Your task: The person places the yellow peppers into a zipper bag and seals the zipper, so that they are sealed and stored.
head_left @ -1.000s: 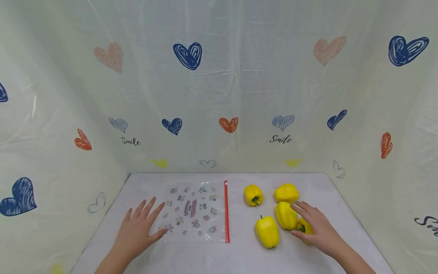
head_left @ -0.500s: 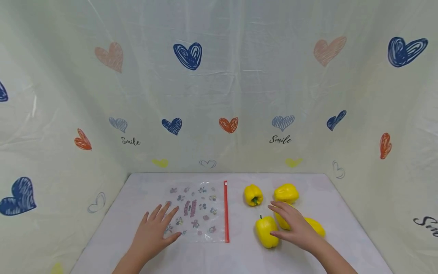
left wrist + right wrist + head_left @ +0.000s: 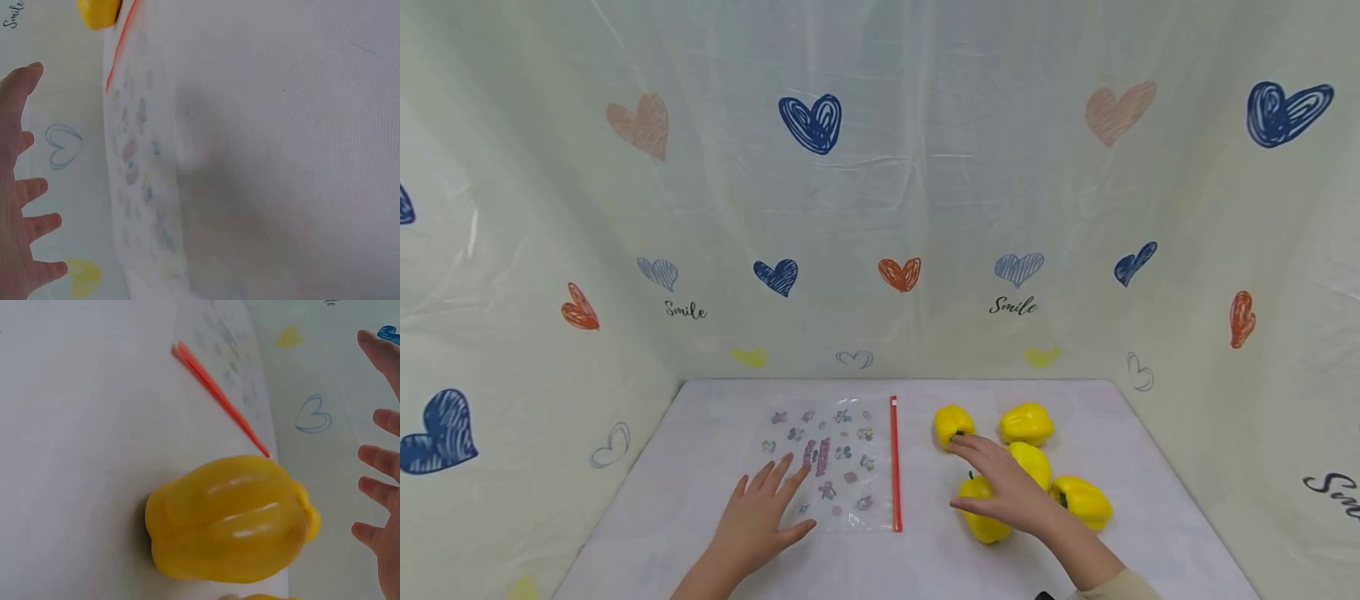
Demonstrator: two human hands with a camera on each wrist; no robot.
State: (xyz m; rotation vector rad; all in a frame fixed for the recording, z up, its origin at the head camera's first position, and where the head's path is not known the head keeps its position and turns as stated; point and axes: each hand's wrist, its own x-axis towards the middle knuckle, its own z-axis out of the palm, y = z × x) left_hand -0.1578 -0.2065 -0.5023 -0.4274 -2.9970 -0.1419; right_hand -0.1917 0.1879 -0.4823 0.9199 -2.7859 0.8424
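My left hand (image 3: 756, 521) is held with its fingers spread over the lower left part of a clear zip bag (image 3: 850, 433), which lies flat with small printed pictures and a red zip edge (image 3: 896, 467). Fingers apart, my right hand (image 3: 1003, 487) hovers over the yellow bell peppers and grips none. It partly covers the nearest bell pepper (image 3: 988, 529); its fingertips overlap the back left bell pepper (image 3: 952, 421) in the head view. A single bell pepper (image 3: 231, 519) fills much of the right wrist view, apart from the hand's straight fingers (image 3: 382, 461).
More yellow bell peppers lie to the right: one at the back (image 3: 1027, 423), another (image 3: 1032, 464) behind my hand, and one (image 3: 1084, 502) beside my forearm. A white table (image 3: 1157, 533) bears everything. Sheeting (image 3: 880, 192) printed with hearts rises around it.
Both hands have moved towards the middle: the left rightward over the bag, the right leftward across the bell peppers, uncovering the rightmost one. Bag and bell peppers stay in place.
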